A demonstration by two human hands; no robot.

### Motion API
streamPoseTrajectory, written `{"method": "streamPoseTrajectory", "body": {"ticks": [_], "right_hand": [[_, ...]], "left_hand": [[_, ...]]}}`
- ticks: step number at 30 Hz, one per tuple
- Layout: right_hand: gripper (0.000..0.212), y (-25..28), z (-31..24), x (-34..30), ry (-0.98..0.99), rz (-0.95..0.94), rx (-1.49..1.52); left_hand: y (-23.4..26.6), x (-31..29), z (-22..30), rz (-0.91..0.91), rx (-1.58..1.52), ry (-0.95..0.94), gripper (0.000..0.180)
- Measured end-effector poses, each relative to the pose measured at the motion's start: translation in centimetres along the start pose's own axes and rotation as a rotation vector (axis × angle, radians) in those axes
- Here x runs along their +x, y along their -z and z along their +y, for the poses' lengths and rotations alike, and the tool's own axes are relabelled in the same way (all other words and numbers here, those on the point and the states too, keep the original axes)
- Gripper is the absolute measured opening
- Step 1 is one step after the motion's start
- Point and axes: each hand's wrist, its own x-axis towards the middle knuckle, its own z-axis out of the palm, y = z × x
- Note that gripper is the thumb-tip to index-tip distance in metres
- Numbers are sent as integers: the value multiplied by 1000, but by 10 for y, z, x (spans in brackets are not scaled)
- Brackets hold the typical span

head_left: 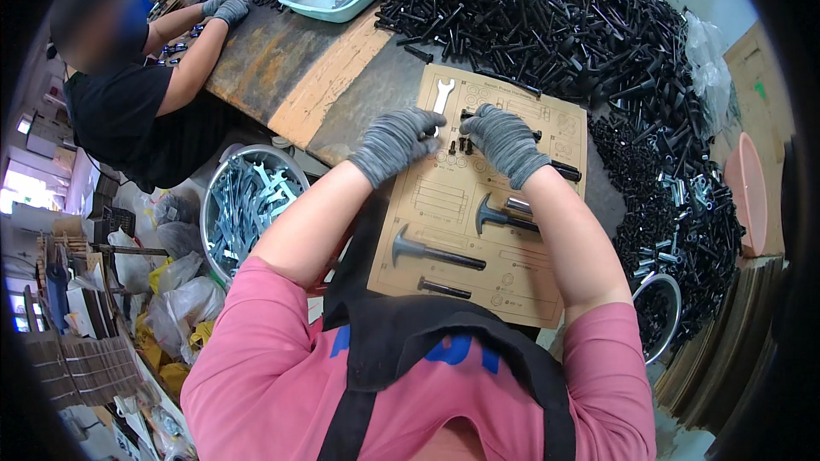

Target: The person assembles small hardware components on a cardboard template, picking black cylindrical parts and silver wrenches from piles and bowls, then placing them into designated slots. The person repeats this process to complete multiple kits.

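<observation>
on the cardboard sheet [389, 271], i see wrench [442, 96], hammers [431, 251] and long bolt [445, 288] already laid, some printed outlines [440, 196] uncovered; left hand [395, 145] and right hand [506, 142] curl near small bolts [469, 147], grip unclear.

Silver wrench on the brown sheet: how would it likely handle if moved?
The wrench is probably stiff and heavy for its size, given its metallic look. Lying flat, it seems unlikely to roll. Its smooth shine may make it slippery.
</observation>
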Motion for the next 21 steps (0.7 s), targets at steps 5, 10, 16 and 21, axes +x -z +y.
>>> {"method": "streamPoseTrajectory", "body": {"ticks": [5,10,16,21], "right_hand": [[18,-5,6,-1,-52,-26,-102],[15,-7,7,-2,-114,-13,-77],[16,-19,7,0,-172,143,-44],[17,-19,4,1,-196,123,-66]], "left_hand": [[-19,12,30,-113,293,40,33],[-28,24,35,-110,250,68,30],[-32,27,27,-36,208,33,25],[-32,30,26,-57,211,27,23]]}}
